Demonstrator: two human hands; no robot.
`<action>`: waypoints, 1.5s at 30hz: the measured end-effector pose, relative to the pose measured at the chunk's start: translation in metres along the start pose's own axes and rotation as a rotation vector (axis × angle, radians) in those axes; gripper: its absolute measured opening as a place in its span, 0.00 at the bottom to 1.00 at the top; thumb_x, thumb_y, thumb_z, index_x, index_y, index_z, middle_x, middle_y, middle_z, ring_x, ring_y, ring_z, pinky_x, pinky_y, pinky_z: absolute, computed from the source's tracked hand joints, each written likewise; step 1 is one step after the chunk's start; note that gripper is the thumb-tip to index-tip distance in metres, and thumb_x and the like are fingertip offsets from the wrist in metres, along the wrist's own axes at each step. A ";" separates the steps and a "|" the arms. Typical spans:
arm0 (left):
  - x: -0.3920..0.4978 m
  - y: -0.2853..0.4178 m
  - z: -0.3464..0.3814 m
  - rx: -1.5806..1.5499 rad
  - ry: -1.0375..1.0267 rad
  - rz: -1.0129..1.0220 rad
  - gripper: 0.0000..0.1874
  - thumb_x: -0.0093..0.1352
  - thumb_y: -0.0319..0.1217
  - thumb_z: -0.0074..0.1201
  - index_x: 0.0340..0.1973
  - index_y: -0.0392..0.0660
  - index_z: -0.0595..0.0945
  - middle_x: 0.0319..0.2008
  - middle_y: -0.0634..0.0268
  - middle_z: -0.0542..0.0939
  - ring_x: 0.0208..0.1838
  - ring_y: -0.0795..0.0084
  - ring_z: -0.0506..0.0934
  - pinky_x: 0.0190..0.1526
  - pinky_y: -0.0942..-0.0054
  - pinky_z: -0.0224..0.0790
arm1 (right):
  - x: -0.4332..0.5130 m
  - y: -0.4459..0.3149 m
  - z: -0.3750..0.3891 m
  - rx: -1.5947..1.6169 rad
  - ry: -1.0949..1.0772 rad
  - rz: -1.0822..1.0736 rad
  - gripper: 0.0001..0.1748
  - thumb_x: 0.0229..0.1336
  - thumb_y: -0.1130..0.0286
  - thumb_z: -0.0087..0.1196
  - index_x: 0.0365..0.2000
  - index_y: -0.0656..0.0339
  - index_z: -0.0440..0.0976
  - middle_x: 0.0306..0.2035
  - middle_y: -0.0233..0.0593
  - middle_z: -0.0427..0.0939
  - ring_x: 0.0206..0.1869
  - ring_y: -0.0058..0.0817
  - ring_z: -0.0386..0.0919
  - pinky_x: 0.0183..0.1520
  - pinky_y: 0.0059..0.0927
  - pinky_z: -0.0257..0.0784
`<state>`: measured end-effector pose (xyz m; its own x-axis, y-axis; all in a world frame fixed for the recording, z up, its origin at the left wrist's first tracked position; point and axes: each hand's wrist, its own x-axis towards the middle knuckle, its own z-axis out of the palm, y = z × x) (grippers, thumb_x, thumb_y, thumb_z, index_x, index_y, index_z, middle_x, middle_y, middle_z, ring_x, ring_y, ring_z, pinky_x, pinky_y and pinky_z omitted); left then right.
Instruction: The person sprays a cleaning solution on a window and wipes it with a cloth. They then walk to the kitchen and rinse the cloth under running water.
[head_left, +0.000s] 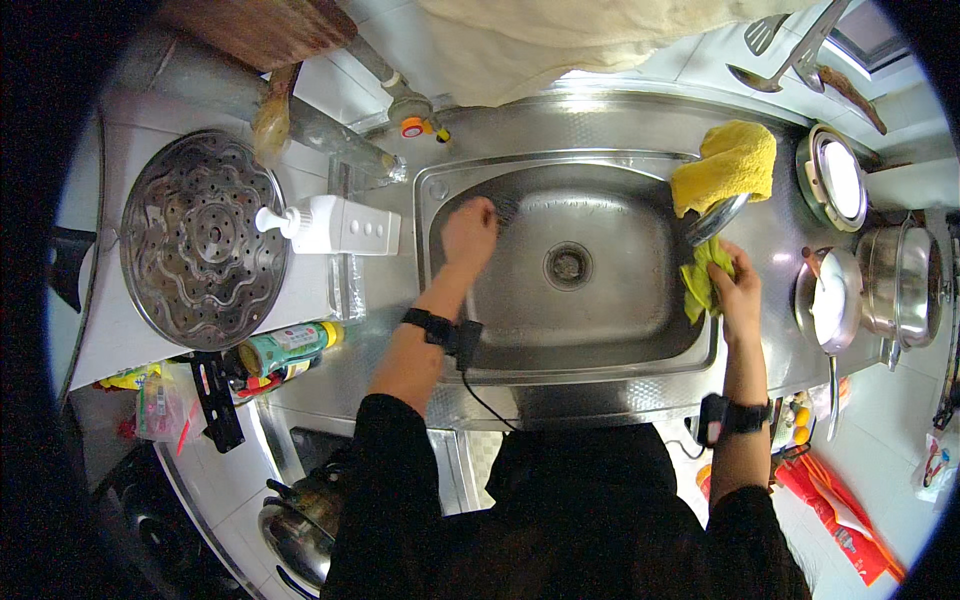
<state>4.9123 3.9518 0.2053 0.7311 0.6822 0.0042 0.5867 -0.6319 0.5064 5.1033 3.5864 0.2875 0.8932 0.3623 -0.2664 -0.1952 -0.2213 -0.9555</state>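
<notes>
My right hand (739, 292) grips a yellow-green cloth (701, 281) at the right rim of a stainless steel sink (600, 322). Just above the cloth, a metal faucet (718, 219) reaches over the basin, with a yellow towel (731, 165) draped beside and over its base. Over the basin's left side is my left hand (471, 236), its fingers curled. What lies under or within those fingers is hidden. A round drain strainer (568, 265) sits in the basin floor between the two hands.
Left of the sink, a white pump bottle (349, 225) stands before a perforated steamer plate (204, 240). A green jar (289, 349) lies below it. At right are a frying pan (827, 300), a steel pot (900, 285) and stacked dishes (834, 176). Cooking utensils (795, 64) hang above.
</notes>
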 end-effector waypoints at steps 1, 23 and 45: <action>0.007 -0.009 -0.016 0.024 0.070 0.027 0.08 0.63 0.29 0.54 0.38 0.46 0.80 0.39 0.55 0.80 0.42 0.49 0.78 0.42 0.57 0.71 | 0.011 0.001 0.007 0.034 -0.035 -0.031 0.26 0.53 0.82 0.54 0.55 0.64 0.67 0.39 0.41 0.79 0.38 0.24 0.77 0.42 0.23 0.72; 0.046 -0.043 -0.054 0.457 0.242 -0.172 0.20 0.61 0.30 0.58 0.50 0.49 0.78 0.50 0.60 0.75 0.54 0.57 0.73 0.52 0.60 0.69 | 0.071 0.015 0.033 -0.196 0.087 -0.152 0.16 0.51 0.76 0.58 0.42 0.67 0.74 0.36 0.41 0.81 0.37 0.24 0.78 0.43 0.25 0.71; -0.068 0.173 0.059 -0.771 -0.284 -0.015 0.14 0.66 0.29 0.56 0.47 0.42 0.80 0.40 0.62 0.82 0.38 0.72 0.78 0.38 0.74 0.70 | 0.066 0.031 0.042 -0.234 0.338 -0.137 0.20 0.49 0.71 0.64 0.43 0.68 0.77 0.32 0.49 0.83 0.32 0.30 0.81 0.40 0.31 0.74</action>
<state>4.9840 3.7744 0.2419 0.8459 0.5044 -0.1732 0.2687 -0.1226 0.9554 5.1388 3.6417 0.2346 0.9946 0.0940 -0.0451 -0.0031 -0.4053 -0.9142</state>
